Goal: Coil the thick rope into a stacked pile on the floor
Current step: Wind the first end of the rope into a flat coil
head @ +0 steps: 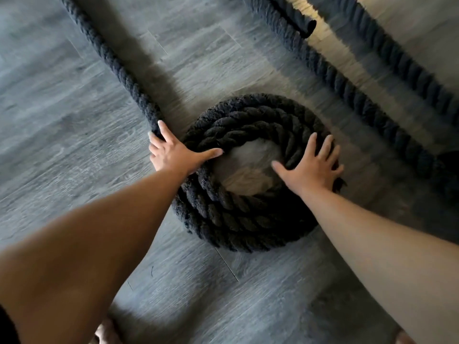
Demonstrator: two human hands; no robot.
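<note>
A thick black twisted rope is partly wound into a round stacked coil [238, 219] on the grey wood floor, with bare floor showing in its centre. My left hand [173, 152] lies on the coil's left edge, fingers wrapped over the strand where the loose rope [109, 58] joins it. That strand runs away to the upper left. My right hand [315, 165] rests flat with fingers spread on top of the coil's right side, gripping nothing.
Another length of the same rope [367, 95] runs diagonally from the top centre to the right edge. A short dark rope end [305, 28] lies at the top. Sunlight patches fall on the floor at the upper right.
</note>
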